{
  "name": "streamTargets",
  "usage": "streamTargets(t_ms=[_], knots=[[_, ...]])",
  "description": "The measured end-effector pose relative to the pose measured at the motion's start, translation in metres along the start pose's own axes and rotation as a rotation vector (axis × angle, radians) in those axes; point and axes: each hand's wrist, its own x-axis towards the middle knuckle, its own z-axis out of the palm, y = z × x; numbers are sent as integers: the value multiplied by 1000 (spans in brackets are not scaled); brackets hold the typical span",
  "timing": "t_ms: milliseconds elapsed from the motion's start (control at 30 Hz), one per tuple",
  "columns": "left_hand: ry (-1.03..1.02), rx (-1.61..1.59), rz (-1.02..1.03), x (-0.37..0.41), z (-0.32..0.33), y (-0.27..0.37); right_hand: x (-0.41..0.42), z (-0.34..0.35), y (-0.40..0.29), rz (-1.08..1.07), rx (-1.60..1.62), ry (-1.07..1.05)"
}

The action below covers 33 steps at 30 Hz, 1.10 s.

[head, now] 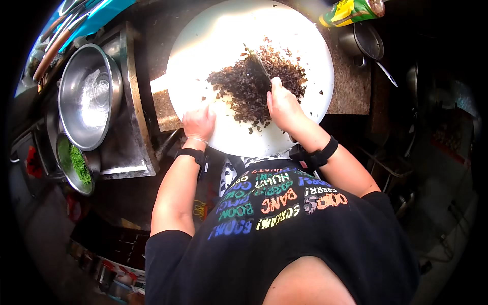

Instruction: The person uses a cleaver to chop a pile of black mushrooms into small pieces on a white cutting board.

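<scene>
A round white cutting board point(244, 143) lies in front of me. Across its middle spreads a heap of dark brown, finely chopped food point(244, 87), perhaps wood ear fungus; bits are scattered around it. My right hand point(286, 105) grips a kitchen knife point(260, 65), whose blade reaches away from me into the heap and is seen nearly edge-on. At the board's near left rim rests my left hand point(199, 121), apart from the heap. Its fingers are curled and mostly hidden, so whether it grips the rim cannot be told.
Left of the board, a large steel bowl point(85, 97) stands beside a smaller bowl point(63, 154) holding chopped greens point(79, 164). Knives or tools with wooden handles point(53, 57) lie at upper left. A green and yellow can point(352, 12) and a metal pot point(360, 40) are at upper right.
</scene>
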Motion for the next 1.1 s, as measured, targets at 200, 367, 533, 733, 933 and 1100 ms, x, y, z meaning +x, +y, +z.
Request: streamTargets(t_ms=[200,367,533,733,933,1100], knots=[[-26,36,-12,0,-3,1,-3,-23,-26,17,83,-34],[-40,-18,5,5,-5,4,-3,7,-7,13,69,-4],[-88,15,-36,0,-7,2,-2,-16,-37,43,141,-43],[-97,-6,-16,4,-9,5,-5,25,-26,31,135,18],[8,34,16,4,-5,3,-10,2,-57,108,223,-66],[-6,5,22,6,-6,5,-2,30,-38,103,171,-31]])
